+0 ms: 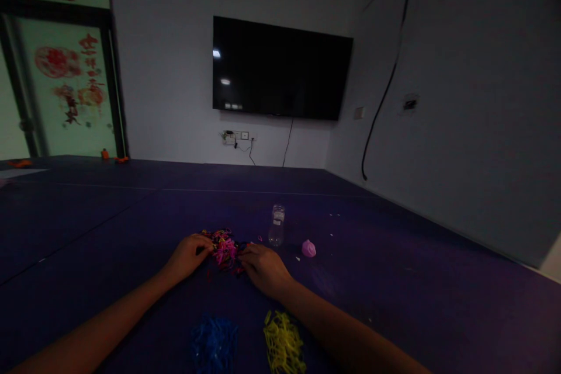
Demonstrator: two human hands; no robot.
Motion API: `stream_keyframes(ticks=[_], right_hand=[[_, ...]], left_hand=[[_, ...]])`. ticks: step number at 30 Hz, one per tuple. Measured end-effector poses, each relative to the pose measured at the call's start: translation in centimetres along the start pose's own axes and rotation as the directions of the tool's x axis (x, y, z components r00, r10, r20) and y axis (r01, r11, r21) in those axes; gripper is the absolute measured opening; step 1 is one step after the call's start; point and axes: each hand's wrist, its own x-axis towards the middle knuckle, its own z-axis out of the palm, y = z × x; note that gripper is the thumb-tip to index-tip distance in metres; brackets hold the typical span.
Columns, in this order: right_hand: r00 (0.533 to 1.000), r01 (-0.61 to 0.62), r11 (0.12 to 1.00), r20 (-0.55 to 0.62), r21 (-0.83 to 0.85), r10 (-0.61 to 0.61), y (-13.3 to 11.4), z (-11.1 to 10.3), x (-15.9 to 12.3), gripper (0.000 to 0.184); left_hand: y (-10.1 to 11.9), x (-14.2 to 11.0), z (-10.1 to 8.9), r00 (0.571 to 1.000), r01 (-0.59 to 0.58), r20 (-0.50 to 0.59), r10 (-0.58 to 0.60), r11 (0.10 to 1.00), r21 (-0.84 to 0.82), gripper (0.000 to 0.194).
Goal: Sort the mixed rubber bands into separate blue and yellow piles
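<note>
A loose pile of mixed rubber bands, mostly pink with red, black and some yellow ones, lies on the dark purple surface in front of me. At the pile's left edge is my left hand, thumb and fingers closed on some bands. My right hand reaches into the right edge with its fingers bent together on bands there; the fingertips are partly hidden. Closer to me lie a heap of blue rubber bands and, beside my right forearm, a heap of yellow rubber bands.
Beyond my right hand is a clear bottle, with a small pink rounded object to its right. White scraps lie farther right. A television hangs on the far wall; a black cable runs down the right wall.
</note>
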Motion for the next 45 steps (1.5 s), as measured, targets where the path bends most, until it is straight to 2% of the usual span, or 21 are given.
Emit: stream_keyframes(ticks=[4,9,13,18,25,31,35,40,45], right_hand=[[1.0,-0.014,1.0,0.023,-0.002,0.014,0.0,-0.1,-0.1,0.021],[1.0,-0.017,1.0,0.021,0.001,0.017,-0.2,-0.3,-0.1,0.022],[1.0,-0.01,1.0,0.02,0.005,0.01,-0.2,-0.3,0.0,0.022],[1.0,-0.011,1.0,0.008,0.0,0.011,-0.2,-0.2,0.0,0.023],[1.0,-0.017,1.0,-0.004,0.0,0.017,-0.6,-0.6,0.0,0.024],[0.994,0.1,0.994,0.036,0.047,-0.101,-1.3,-1.5,0.0,0.034],[0.988,0.142,0.989,0.061,0.042,-0.144,-1.6,-2.0,-0.1,0.035],[0.981,0.181,0.983,0.068,0.003,-0.181,-1.8,-2.0,-0.1,0.034],[0.977,0.198,0.979,0.086,-0.05,-0.193,-2.0,-2.2,0.0,0.034]], left_hand=[[0.0,-0.1,-0.2,0.995,0.082,-0.061,-0.084,0.996,-0.034,0.02],[0.3,0.0,-0.6,0.973,0.218,-0.051,-0.225,0.97,-0.106,0.026],[0.6,0.1,-0.8,0.974,0.213,-0.046,-0.222,0.966,-0.148,0.025],[0.8,0.0,-0.8,0.977,0.188,-0.08,-0.196,0.977,-0.097,0.024],[1.2,-0.4,-0.5,0.991,0.054,-0.119,-0.058,0.998,-0.038,0.019],[2.2,-0.9,0.3,0.99,-0.099,-0.098,0.1,0.995,0.013,0.018],[2.6,-1.3,0.9,0.977,-0.204,-0.055,0.206,0.978,0.033,0.02],[2.7,-1.5,1.0,0.941,-0.336,-0.014,0.338,0.938,0.081,0.023],[2.8,-1.6,1.2,0.868,-0.479,-0.101,0.487,0.873,0.095,0.021]])
